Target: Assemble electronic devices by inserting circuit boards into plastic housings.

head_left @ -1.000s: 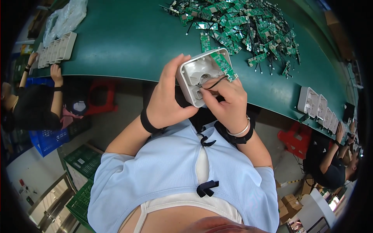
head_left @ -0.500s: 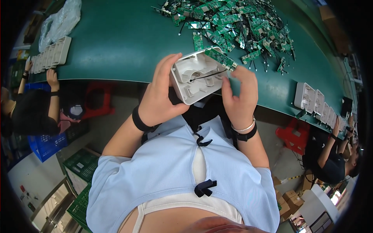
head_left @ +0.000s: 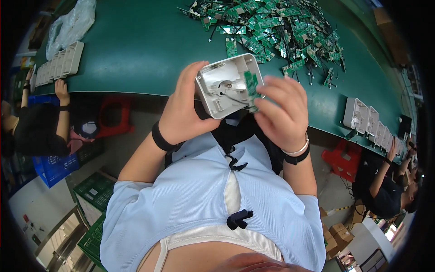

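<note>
My left hand is closed round the left side of a white plastic housing, its open hollow side facing up toward me. Inside the housing are moulded posts and a round opening. A green circuit board, a little blurred, stands on end over the housing's right side. My right hand grips the board by its right edge, fingers bent. From the board a dark cable runs into the housing near the round opening.
On the green table lies a large heap of circuit boards with black cables. Rows of white housings stand at the left and right. A clear plastic bag lies far left. Co-workers' hands are at both sides.
The circuit board has turned from slanting across the housing's upper right corner to nearly upright along its right side. My right hand has turned with it; the left hand still holds the housing.
</note>
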Motion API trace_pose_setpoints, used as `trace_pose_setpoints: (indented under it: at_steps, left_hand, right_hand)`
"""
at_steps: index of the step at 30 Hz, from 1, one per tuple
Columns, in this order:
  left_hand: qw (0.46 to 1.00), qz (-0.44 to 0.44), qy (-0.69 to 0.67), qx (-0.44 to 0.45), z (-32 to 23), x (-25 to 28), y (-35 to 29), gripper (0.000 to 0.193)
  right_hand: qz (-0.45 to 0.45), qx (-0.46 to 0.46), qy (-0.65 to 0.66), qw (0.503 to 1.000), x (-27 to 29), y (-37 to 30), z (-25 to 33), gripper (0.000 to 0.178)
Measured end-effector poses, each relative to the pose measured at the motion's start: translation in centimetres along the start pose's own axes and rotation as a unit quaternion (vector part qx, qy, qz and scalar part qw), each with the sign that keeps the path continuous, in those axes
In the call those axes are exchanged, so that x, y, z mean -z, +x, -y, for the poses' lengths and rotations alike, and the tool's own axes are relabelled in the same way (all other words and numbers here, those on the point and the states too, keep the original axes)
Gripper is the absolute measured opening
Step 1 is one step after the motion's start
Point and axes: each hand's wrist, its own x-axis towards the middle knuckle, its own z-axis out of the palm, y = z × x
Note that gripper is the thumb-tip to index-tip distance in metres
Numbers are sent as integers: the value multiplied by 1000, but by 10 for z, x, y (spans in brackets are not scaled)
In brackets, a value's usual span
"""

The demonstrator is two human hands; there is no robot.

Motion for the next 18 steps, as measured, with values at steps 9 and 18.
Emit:
trace_pose_setpoints:
  at_steps: [9, 18]
  left_hand:
    - [995, -37, -57, -77, 9, -16, -3, 107]
    - [993, -25, -118, 19, 4, -17, -8, 110]
  right_hand:
    - [119, -11, 43, 992, 2, 6, 27, 39]
    - [111, -35, 136, 984, -9, -23, 19, 35]
